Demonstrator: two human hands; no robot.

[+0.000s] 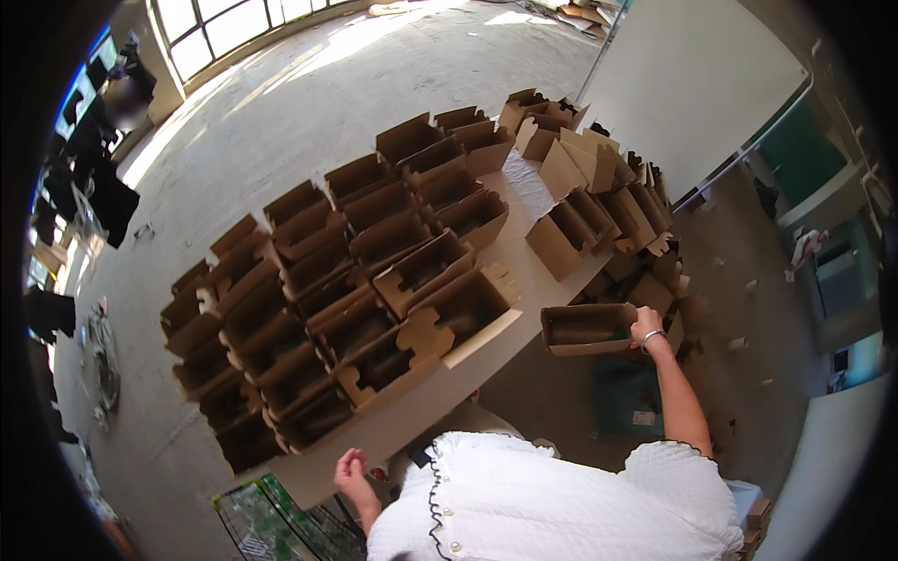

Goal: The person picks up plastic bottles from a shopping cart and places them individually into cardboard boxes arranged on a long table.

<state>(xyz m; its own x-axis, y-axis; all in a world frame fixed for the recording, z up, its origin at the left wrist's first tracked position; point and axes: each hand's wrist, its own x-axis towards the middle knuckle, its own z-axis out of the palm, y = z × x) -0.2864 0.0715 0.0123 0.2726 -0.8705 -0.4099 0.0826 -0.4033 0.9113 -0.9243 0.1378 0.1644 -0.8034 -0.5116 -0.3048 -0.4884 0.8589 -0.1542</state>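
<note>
right hand (pixel 645 325): grips the right end wall of an open brown corrugated-cardboard box (pixel 589 329); fingers curled over the rim, thumb hidden. Metal bangle on the wrist.
held box: off the table's right edge, in the air just beside it, near the loose pile of boxes. Rectangular tray shape, opening faces up and a bit toward the camera. Long axis runs left-right, roughly level, left end pointing at the table edge.
left hand (pixel 352 470): at the near edge of the table, fingers loosely curled in, holding nothing I can make out. Whether it touches the tabletop, cannot tell.
table (pixel 440 393): long flat tan board surface, runs near-left to far-right.
box rows (pixel 327 280): many identical open brown cardboard boxes packed side by side over the table's left and middle, flaps up, dark inside, matte surface.
right pile (pixel 608 206): more of the same boxes, far right end of the table and spilling down its right side, tipped at mixed angles.
white sheet (pixel 529 182): pale textured patch on the table between rows and pile.
clothing: white textured top (pixel 561 505), coiled dark cord down its front.
floor (pixel 309 103): grey concrete, sunlit far left by the windows.
wire rack (pixel 271 524): green-tinted grid, near left under the table edge.
</note>
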